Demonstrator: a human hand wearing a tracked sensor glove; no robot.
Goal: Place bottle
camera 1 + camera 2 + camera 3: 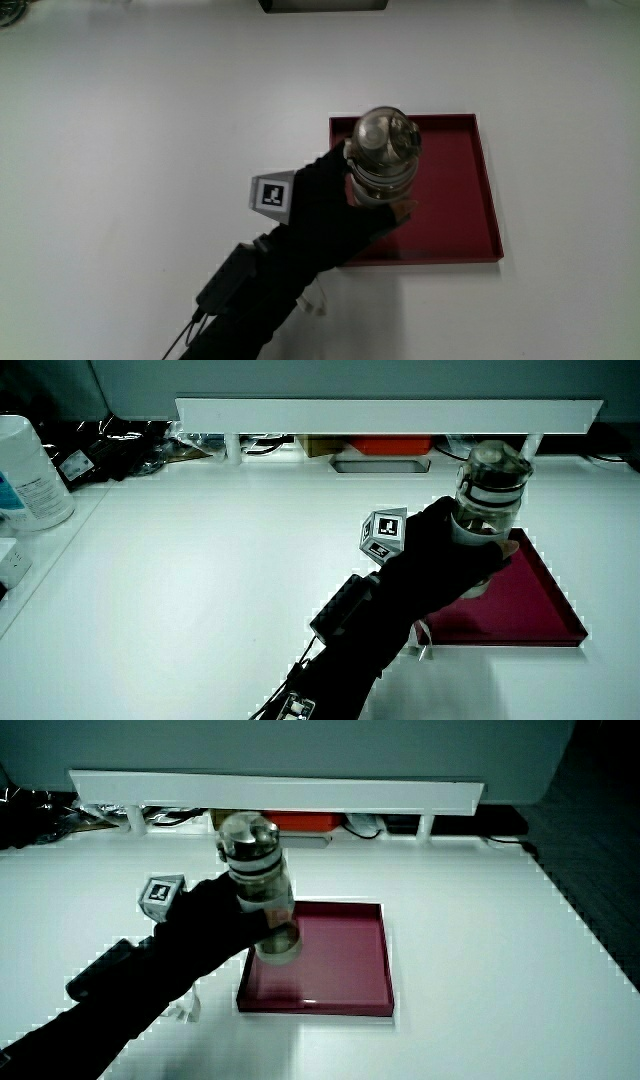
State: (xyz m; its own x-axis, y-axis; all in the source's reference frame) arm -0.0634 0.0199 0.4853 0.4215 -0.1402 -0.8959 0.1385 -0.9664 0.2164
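Observation:
A clear bottle with a grey cap stands upright over the dark red tray, near the tray's edge closest to the hand's forearm. The gloved hand is wrapped around the bottle's lower body, fingers curled on it. In both side views the bottle is upright in the hand, its base low over the tray. Whether the base touches the tray floor is hidden by the fingers. The patterned cube sits on the back of the hand.
A low white partition runs along the table's edge farthest from the person, with cables and an orange item under it. A white container stands at the table's edge in a side view. The white tabletop surrounds the tray.

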